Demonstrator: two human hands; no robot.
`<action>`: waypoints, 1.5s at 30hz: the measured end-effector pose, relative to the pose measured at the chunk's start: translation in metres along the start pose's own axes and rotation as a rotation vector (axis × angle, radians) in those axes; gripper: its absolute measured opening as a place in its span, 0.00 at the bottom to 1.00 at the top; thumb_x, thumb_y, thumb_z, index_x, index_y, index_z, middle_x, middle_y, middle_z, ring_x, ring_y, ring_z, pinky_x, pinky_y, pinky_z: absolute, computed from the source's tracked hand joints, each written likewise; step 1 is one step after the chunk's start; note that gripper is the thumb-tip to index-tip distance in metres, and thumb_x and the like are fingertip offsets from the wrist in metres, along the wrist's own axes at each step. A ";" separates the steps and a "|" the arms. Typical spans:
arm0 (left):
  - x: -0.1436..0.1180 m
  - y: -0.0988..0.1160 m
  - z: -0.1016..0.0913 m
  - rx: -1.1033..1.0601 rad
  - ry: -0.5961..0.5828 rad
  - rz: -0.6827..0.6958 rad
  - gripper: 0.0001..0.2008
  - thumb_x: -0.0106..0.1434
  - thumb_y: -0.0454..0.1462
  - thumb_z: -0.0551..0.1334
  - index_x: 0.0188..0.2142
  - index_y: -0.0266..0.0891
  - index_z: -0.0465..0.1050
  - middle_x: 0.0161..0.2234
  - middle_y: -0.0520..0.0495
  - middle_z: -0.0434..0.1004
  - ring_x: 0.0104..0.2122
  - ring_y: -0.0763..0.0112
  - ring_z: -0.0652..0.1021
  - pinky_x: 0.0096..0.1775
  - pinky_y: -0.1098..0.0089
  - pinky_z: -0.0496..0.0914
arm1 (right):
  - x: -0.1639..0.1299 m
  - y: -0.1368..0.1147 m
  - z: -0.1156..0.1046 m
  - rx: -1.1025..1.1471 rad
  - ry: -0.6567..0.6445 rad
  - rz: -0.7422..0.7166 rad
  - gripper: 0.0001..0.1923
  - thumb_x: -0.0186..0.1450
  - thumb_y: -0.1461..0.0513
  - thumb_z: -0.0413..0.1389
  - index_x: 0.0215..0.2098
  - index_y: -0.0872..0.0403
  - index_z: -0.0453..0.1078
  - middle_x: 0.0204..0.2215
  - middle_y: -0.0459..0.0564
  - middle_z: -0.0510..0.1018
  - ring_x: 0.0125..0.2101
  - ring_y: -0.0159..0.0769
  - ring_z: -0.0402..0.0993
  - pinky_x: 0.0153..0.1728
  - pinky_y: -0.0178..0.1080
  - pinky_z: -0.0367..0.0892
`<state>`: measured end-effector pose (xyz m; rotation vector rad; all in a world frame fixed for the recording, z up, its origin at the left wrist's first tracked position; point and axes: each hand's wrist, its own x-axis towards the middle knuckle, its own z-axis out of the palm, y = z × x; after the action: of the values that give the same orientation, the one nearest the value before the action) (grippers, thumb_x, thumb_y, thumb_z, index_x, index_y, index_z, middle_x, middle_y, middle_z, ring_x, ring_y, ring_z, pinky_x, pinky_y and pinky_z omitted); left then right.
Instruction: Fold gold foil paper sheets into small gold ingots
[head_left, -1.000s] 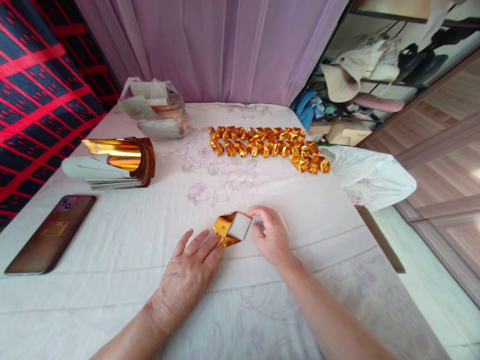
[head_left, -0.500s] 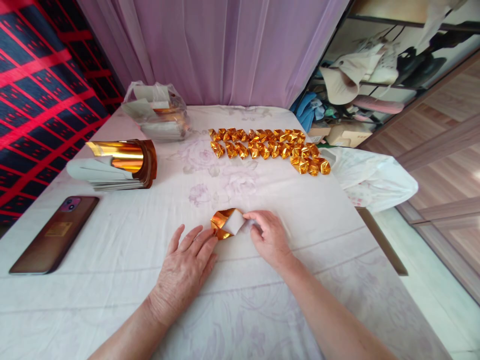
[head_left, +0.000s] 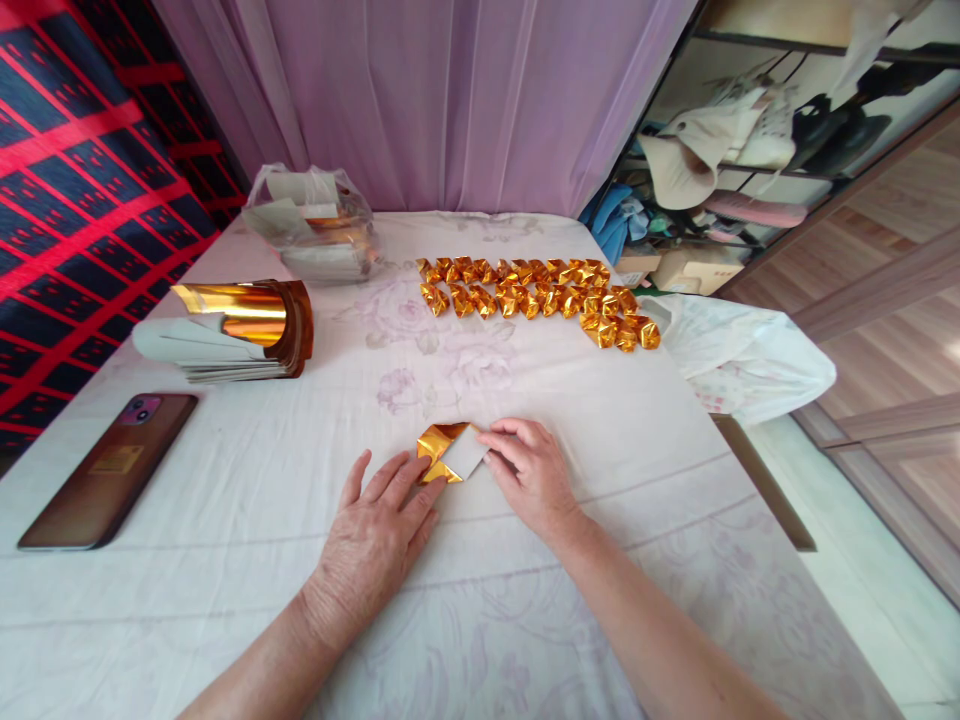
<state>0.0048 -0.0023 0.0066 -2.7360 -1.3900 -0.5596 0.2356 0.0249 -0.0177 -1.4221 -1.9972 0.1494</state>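
Just ahead of the open-spread left hand (head_left: 375,532): partly folded foil paper (head_left: 453,453) | gold end pressed down, presumably against slipping | by right hand (head_left: 535,476): white corner pinched, presumably for control

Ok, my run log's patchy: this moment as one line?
left hand: touching folded gold-and-white foil paper; right hand: at its white edge; folded gold foil pieces: beyond

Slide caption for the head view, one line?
Left hand and right hand at a part-folded gold paper, rows of folded gold pieces beyond it, phone off to the left.
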 end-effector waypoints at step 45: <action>0.002 0.005 -0.002 0.013 -0.041 -0.017 0.13 0.67 0.41 0.59 0.50 0.43 0.74 0.55 0.43 0.74 0.56 0.54 0.73 0.63 0.45 0.51 | 0.002 -0.008 -0.016 0.181 -0.270 -0.163 0.21 0.57 0.73 0.52 0.45 0.50 0.72 0.46 0.50 0.77 0.48 0.39 0.71 0.50 0.47 0.66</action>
<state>0.0089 -0.0041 0.0098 -2.7438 -1.4214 -0.4957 0.2377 0.0190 -0.0007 -1.1695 -2.2431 0.4585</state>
